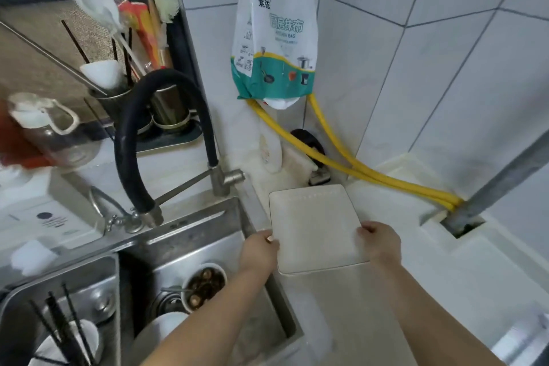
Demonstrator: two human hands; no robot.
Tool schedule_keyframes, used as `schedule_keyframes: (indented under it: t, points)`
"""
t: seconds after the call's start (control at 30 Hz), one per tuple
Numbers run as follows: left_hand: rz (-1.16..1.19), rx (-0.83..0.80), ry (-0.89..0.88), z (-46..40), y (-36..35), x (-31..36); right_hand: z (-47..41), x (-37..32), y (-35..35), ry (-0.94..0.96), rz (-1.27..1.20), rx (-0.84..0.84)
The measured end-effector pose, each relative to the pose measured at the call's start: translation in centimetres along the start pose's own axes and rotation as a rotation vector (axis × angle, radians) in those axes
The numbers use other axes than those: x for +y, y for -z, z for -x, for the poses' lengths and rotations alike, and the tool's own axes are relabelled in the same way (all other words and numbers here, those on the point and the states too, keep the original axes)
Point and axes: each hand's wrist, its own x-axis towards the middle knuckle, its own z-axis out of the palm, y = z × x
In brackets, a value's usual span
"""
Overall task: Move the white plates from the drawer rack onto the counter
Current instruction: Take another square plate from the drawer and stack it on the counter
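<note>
A square white plate (315, 227) is held flat just over the white counter (395, 276), to the right of the sink. My left hand (258, 251) grips its near left edge and my right hand (381, 242) grips its near right edge. I cannot tell whether the plate's underside touches the counter. The drawer rack is out of view.
A steel sink (190, 246) with dirty bowls and chopsticks lies on the left, below a black hose faucet (130, 140). Two yellow hoses (371, 175) run along the wall behind the plate. A plastic bag (273, 47) hangs on the tiles. A grey pipe (490, 184) enters a counter cutout.
</note>
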Motion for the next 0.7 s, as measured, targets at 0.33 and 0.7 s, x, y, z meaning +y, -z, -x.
schedule_keyframes:
  t: [0.33, 0.7]
  points:
    - [-0.129, 0.03, -0.012, -0.3, -1.5, 0.0, -2.2, 1.2, -1.1, 0.01, 0.041, -0.002]
    - [-0.052, 0.039, 0.024, -0.8, -2.6, -1.0, -3.4, 1.9, -1.9, 0.044, -0.004, 0.014]
